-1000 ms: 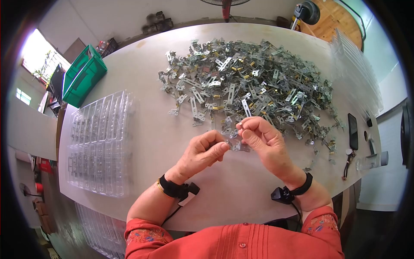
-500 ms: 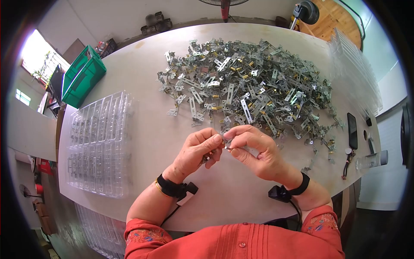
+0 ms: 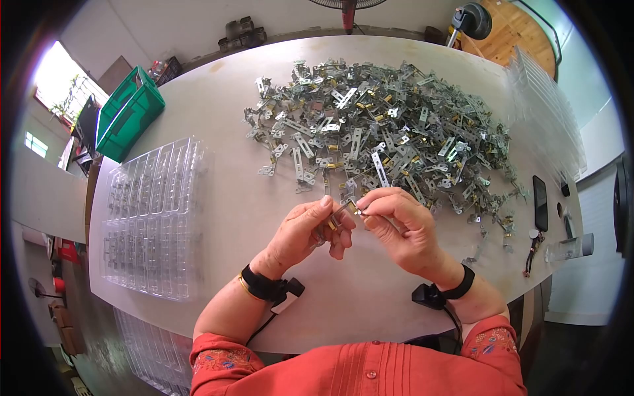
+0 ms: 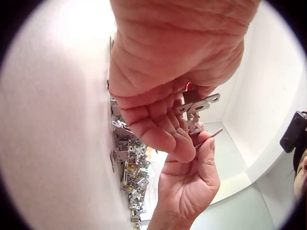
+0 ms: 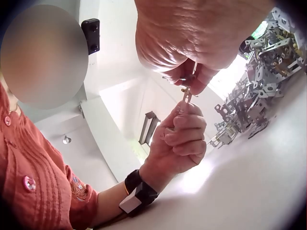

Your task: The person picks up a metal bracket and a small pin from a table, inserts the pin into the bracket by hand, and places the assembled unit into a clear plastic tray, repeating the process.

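Note:
Above the table, in front of the heap, my two hands meet at small metal parts. My left hand (image 3: 300,234) holds a flat metal bracket (image 4: 204,103) with holes and a dark block on it; in the head view a brass-coloured piece shows near the fingers. Close at its end, my right hand (image 3: 406,231) pinches a small metal part between thumb and fingertips, with a thin edge (image 4: 217,132) sticking out in the left wrist view. Fingers hide most of that part, and I cannot tell whether it is joined to the bracket.
A large heap of metal brackets (image 3: 389,125) spreads over the far table (image 3: 264,323). Clear compartment trays (image 3: 152,221) with parts stand at left, more clear trays (image 3: 545,109) at right. A green crate (image 3: 131,112), a phone (image 3: 540,201) and a clear bottle (image 3: 569,247) sit near the edges.
My right hand came left from the heap's near edge to meet my left hand. The left thumb has lifted and its fingers have turned, showing the bracket and its brass-coloured piece.

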A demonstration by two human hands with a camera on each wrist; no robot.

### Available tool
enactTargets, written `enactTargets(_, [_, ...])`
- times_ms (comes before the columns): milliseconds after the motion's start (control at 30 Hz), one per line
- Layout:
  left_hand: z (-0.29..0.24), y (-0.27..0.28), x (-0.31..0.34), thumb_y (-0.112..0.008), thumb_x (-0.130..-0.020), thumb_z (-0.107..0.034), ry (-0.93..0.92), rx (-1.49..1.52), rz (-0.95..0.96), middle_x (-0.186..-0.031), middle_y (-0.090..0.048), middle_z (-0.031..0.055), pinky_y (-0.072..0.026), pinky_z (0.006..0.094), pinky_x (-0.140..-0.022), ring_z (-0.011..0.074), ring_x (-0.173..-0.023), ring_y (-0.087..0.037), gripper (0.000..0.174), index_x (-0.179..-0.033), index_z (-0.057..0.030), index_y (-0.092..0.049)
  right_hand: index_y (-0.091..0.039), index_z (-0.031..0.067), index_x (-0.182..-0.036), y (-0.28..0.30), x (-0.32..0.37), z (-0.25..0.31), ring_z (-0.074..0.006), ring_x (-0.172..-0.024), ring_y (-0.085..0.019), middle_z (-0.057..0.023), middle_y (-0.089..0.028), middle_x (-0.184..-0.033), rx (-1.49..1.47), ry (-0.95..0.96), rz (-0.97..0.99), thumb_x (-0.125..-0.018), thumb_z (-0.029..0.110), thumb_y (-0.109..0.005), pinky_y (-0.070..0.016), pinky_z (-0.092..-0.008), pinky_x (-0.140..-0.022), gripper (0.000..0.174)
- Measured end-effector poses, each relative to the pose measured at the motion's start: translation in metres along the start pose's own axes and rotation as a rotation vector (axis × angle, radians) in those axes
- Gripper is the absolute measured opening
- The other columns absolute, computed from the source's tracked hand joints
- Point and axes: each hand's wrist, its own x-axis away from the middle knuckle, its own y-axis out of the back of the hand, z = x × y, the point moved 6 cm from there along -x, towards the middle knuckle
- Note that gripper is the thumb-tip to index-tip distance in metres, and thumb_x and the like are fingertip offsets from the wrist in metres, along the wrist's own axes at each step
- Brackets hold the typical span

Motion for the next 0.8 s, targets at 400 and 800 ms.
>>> enactTargets(400, [-0.004, -0.002, 0.003, -0.044, -0.106, -0.035, -0.007, 0.059, -0.01, -0.079, -0.067, 0.0169, -0.0523, 0.036, -0.063, 0.0261, -0.063, -0.065, 0.044, -0.103, 0.0045, -0.064, -0.064, 0.0035, -0.099, 0.006, 0.0, -0.006, -0.0204, -0.101, -0.064, -0.0115, -0.065, -0.113, 0.003, -0.027, -0.073, -0.09, -0.002, -0.068, -0.051, -0.0296, -0.087, 0.011])
enactTargets(800, [-0.01, -0.003, -0.002, -0.063, -0.101, -0.021, -0.272, -0.045, -0.034, -0.101, -0.069, 0.0079, -0.0522, 0.0315, -0.08, 0.0167, -0.092, -0.066, 0.021, -0.113, -0.0053, -0.054, -0.064, 0.0036, -0.1, 0.002, 0.007, -0.013, -0.0051, -0.069, -0.054, -0.0008, -0.062, -0.084, -0.104, -0.282, -0.105, -0.096, 0.004, -0.066, -0.0444, -0.0226, -0.06, 0.005])
